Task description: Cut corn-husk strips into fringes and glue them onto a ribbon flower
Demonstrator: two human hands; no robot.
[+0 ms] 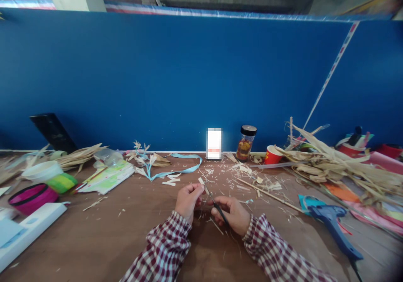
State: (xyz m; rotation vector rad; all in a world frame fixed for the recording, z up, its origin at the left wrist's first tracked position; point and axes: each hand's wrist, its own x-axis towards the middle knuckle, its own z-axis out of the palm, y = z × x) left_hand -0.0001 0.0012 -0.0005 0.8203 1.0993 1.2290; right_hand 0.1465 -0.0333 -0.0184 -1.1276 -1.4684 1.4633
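My left hand [188, 199] is closed in a pinch on a small pale strip of dried leaf [201, 181], held just above the brown table [132, 227]. My right hand [232, 213] is wrapped round the black handles of small scissors [217, 206], whose blades point up-left to the strip. Both hands sit close together near the table's middle front. Both sleeves are red-and-white check.
Leaf scraps litter the table. A blue glue gun [333, 223] lies at right beside a heap of dried husks [333, 164]. A red cup [272, 155] and a jar [246, 143] stand at the back. Blue ribbon [176, 170], tape rolls [61, 182] and a pink bowl [30, 197] lie left.
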